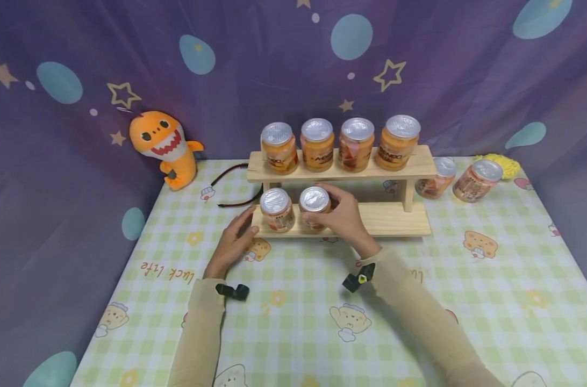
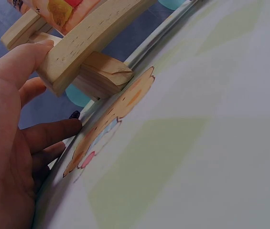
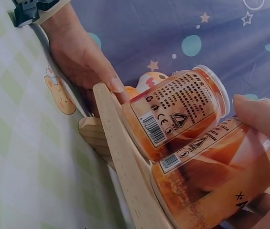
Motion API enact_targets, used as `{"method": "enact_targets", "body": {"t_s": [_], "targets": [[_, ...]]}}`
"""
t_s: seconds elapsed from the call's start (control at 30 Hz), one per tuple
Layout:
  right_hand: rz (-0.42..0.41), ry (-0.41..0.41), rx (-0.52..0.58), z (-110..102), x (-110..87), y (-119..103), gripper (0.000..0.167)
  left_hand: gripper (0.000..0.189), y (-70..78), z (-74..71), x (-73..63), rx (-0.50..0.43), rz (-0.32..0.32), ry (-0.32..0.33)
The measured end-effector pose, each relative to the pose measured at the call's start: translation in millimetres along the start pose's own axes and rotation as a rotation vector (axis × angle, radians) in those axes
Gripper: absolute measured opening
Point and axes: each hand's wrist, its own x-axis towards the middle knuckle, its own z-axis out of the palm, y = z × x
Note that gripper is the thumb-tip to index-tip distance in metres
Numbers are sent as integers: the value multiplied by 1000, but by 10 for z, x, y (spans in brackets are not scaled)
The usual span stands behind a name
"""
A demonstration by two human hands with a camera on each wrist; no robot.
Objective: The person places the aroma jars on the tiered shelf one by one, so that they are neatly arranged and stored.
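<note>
My right hand (image 1: 344, 215) grips a clear jar of orange fruit (image 1: 315, 207) with a silver lid, fingers and thumb round its sides. This jar stands upright on the lower board of a two-tier wooden shelf (image 1: 395, 217). Beside it on the left is a second jar (image 3: 173, 112); in the right wrist view the two are close together. At the lower board's left end, my left hand (image 1: 233, 242) holds the corner between thumb (image 2: 17, 62) and index finger. Its other fingers extend below the board, near the tablecloth. Several similar jars (image 1: 317, 145) stand along the upper board.
Two more jars (image 1: 477, 181) stand right of the shelf, with a yellow fuzzy thing (image 1: 499, 165) behind them. An orange shark plush (image 1: 163, 148) sits at the back left. Dark thin curved pieces (image 1: 237, 204) lie left of the shelf. A checked cloth (image 1: 293, 333) covers the table.
</note>
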Motion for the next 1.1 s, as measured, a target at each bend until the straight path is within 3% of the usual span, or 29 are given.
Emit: {"method": "enact_targets", "body": {"t_s": [0.27,0.53,1.1], "targets": [[-9,-36,-6,15,-7,2,72,58,-6,-2,2,-2,6,1],[-24,-87,-20,-43,-42,-10,82,57,-1,1,-4,-10,17,-1],[-83,-14,-6,-280,-160,-132,78,57,-16,3,9,-10,17,2]]}}
